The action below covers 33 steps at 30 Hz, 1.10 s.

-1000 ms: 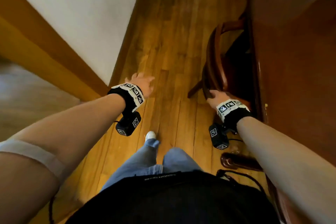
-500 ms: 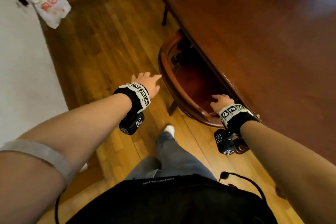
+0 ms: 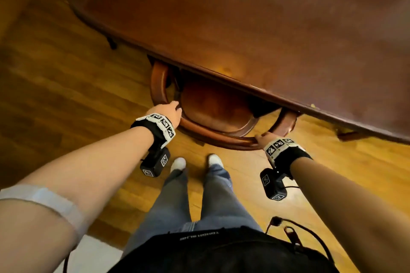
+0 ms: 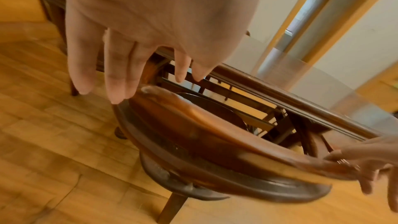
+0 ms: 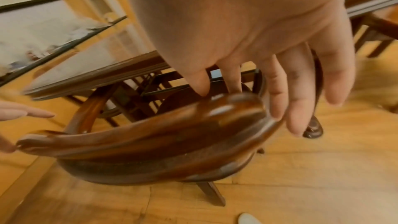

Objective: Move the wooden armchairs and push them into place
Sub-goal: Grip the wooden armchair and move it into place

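Observation:
A dark wooden armchair (image 3: 219,137) with a curved back rail stands partly under the large wooden table (image 3: 244,17), its seat half hidden by the tabletop. My left hand (image 3: 170,111) rests on the left end of the rail. In the left wrist view its fingers (image 4: 120,67) are straight and reach over the rail (image 4: 215,134). My right hand (image 3: 263,138) touches the right end of the rail. In the right wrist view its fingers (image 5: 280,83) are straight too and hang past the rail (image 5: 150,135). Neither hand is closed round the wood.
The floor is wooden planks (image 3: 55,95). My feet in white shoes (image 3: 178,163) stand just behind the chair. A table leg (image 3: 112,43) shows at the upper left, and another dark wooden foot (image 3: 352,134) pokes out under the table edge at the right.
My view has swung round to face the chair squarely. My left hand has come from mid-air onto the rail's left end. My right hand has stayed on the rail.

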Available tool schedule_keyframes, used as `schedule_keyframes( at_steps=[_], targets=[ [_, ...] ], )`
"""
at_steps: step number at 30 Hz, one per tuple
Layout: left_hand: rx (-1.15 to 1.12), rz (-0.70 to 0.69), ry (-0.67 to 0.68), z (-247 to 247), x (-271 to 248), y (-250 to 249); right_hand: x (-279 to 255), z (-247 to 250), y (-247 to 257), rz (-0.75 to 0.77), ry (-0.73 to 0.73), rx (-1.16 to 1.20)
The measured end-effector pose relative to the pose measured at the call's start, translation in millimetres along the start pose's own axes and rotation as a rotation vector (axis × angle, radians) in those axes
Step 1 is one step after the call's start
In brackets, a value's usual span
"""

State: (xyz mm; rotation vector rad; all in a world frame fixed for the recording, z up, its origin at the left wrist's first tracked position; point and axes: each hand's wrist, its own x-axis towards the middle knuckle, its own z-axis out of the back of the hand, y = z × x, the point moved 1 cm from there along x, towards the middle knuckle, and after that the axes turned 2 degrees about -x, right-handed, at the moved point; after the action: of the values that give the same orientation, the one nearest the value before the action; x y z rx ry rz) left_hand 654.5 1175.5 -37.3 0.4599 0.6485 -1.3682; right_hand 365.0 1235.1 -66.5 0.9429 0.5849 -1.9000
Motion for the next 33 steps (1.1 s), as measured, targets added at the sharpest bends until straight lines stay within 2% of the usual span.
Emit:
schedule_keyframes(
  at_steps=[4,6,8,12,15,22,33],
  targets=[
    [0.090,-0.110,0.066,-6,28,14,1,-35,20,-0.179,-0.054,0.439],
    [0.059,-0.130,0.082,-13,36,19,1,-44,29,-0.243,-0.097,0.596],
    [-0.041,-0.102,0.071,-18,39,22,6,-53,30,-0.267,-0.139,0.697],
    [-0.419,0.026,0.021,-22,53,27,-3,-59,40,-0.300,-0.170,0.850],
    [-0.527,0.074,-0.031,-19,57,28,-10,-59,46,-0.299,-0.232,0.899],
    [-0.519,0.083,-0.053,-34,42,46,-33,-85,49,-0.322,-0.312,0.974],
    [-0.579,0.160,0.006,-115,-44,114,-102,-194,21,-0.321,-0.259,0.981]
  ],
)
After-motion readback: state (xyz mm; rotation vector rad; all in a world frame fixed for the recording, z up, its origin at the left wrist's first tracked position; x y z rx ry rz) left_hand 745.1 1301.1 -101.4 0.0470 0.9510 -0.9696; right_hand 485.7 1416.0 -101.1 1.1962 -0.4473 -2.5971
